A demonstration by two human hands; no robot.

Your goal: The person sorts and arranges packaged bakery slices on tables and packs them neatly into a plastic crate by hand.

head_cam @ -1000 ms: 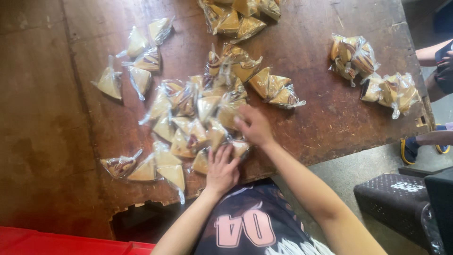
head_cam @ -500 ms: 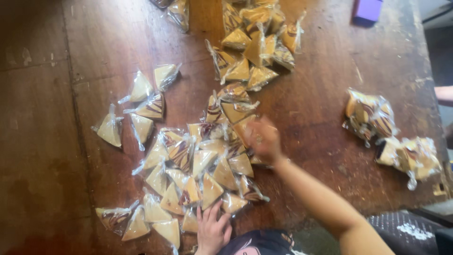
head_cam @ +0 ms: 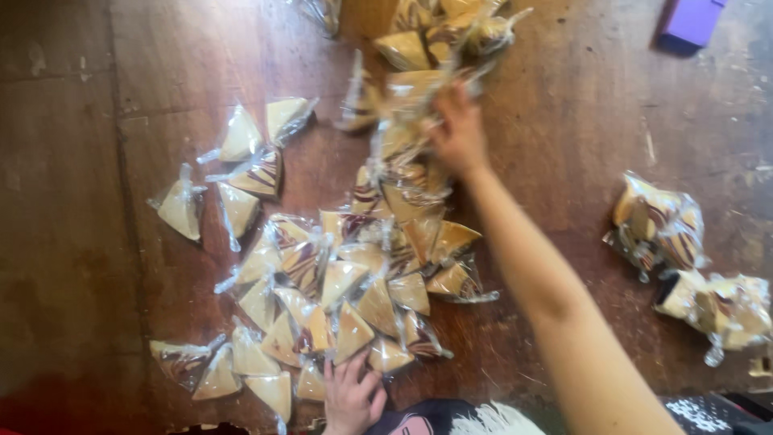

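Worktop: dark brown wooden worktop (head_cam: 564, 97), scuffed and stained, its boards worn dull, with pale scratches near the far right.

Main heap: clear plastic packets, each holding a triangular wedge of tan cake with brown marbling (head_cam: 354, 274), crinkled and glossy, lying overlapped in a loose spread across the middle of the worktop.

Far pile: more of the same wrapped wedges (head_cam: 419, 48) bunched at the far edge, blurred where the arm reaches in.

Loose wedges: a few wrapped pieces (head_cam: 241, 161) lie apart to the left, some plain tan, one streaked brown, twisted plastic tails sticking out.

Right hand: right hand (head_cam: 457, 133), arm stretched out long, fingers curled down onto packets at the near rim of the far pile; motion blur hides whether it grips one or only presses on them, so I cannot tell.

Left hand: left hand (head_cam: 351, 395) lies flat and open, fingers spread, tips touching the nearest wedges of the main heap at the close edge.

Bundles: two lumpy clear bags stuffed with several wedges (head_cam: 684, 258) sit well apart at the right.

Purple object: flat purple block (head_cam: 692, 20), top right corner.
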